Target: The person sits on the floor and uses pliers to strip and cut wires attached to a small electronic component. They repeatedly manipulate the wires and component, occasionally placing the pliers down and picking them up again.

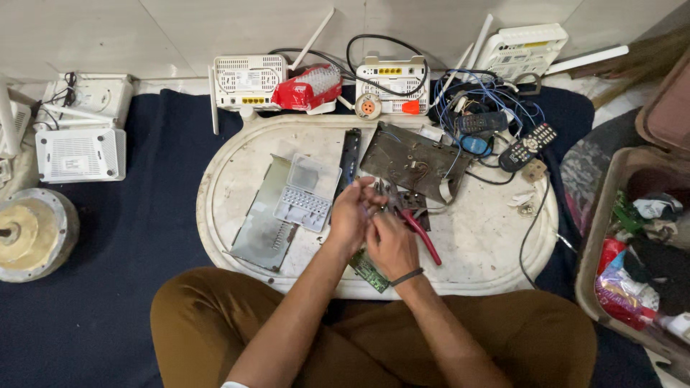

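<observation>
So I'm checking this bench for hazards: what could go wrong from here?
The right hand grips red-handled pliers right against the left hand, so a slip could pinch fingers. The green circuit board lies at the white tray edge under the wrists and could be knocked off. Loose wires could snag.

The hands are hiding most of the green circuit board (369,271); at three o'clock, the frame is cutting off the bin (600,215).

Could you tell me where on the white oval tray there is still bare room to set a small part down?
The white oval tray is bare along its left rim beside the metal plate, and at lower right between the red-handled pliers and the black cable. The top right, around the remotes and wire tangle, is crowded.
</observation>
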